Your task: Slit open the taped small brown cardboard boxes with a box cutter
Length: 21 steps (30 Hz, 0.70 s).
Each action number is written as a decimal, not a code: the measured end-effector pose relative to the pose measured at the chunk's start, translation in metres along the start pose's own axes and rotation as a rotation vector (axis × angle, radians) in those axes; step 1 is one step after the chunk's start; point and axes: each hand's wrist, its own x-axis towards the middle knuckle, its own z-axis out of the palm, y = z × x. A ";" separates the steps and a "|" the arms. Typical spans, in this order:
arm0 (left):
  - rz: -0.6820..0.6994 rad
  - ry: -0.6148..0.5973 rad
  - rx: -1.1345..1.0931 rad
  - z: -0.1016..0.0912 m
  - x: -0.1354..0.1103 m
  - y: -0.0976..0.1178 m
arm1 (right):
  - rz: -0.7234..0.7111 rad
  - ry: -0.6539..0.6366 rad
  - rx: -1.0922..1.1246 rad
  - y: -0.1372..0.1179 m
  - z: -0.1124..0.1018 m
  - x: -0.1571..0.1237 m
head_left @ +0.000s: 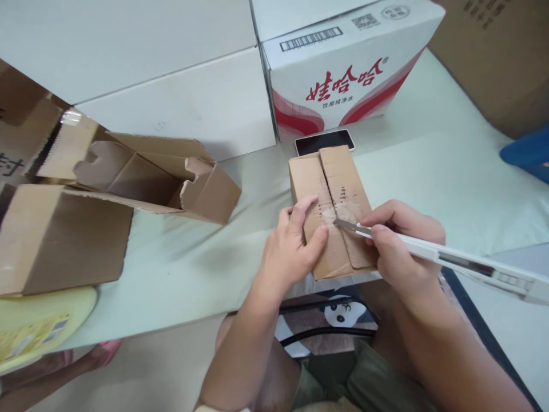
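Observation:
A small cardboard box (349, 177) lies near the front edge of the table, its two top flaps meeting at a middle seam. My left hand (294, 243) steadies it from the left, with thumb and index finger on the top flap and the other fingers along the side. A white utility knife (450, 260) is gripped in my right hand (401, 243). Its extended blade (346, 225) points left, the tip at the seam beside a whitish, scuffed tape patch (328, 214). Right behind the box lies a phone (325, 142) with a dark screen.
At left stand an open, empty cardboard box (210, 194) and another carton (81, 240). A yellow object (47, 320) with a label sits at the front left corner. A white-and-red water carton (343, 74) stands behind. Something blue (527, 151) shows at right.

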 end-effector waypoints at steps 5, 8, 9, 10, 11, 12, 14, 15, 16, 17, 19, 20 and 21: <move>0.001 0.001 0.001 0.000 0.000 -0.001 | -0.006 -0.003 0.001 0.000 0.000 0.000; 0.009 0.009 0.005 0.000 0.000 0.000 | -0.013 0.001 0.010 -0.001 0.000 0.001; 0.012 0.009 0.008 0.000 0.000 0.000 | -0.013 0.004 0.011 -0.002 0.000 0.001; 0.013 0.007 0.011 0.000 0.001 0.000 | -0.015 0.008 0.011 -0.002 0.000 0.002; 0.015 0.004 0.011 0.000 0.001 -0.001 | -0.014 0.012 0.011 -0.003 0.000 0.002; 0.019 0.002 0.009 0.000 0.001 -0.001 | -0.011 0.012 0.010 -0.003 0.000 0.002; 0.026 0.004 -0.002 0.000 0.001 -0.002 | -0.005 0.008 0.010 -0.004 0.000 0.003; 0.027 0.005 -0.007 0.000 0.001 -0.002 | -0.002 0.003 0.006 -0.004 0.000 0.003; 0.027 0.007 -0.010 -0.001 0.001 -0.002 | 0.002 -0.001 -0.001 -0.004 0.000 0.002; 0.025 0.006 -0.010 -0.001 0.001 -0.002 | 0.004 0.000 -0.008 -0.004 0.000 0.002; 0.028 0.003 -0.007 -0.002 0.002 -0.002 | 0.007 0.009 -0.024 -0.003 0.000 0.002; 0.033 0.001 -0.007 -0.002 0.002 -0.003 | 0.009 0.015 -0.028 -0.002 0.000 0.001; 0.039 0.000 -0.008 -0.003 0.002 -0.003 | 0.008 0.025 -0.027 -0.002 0.000 0.001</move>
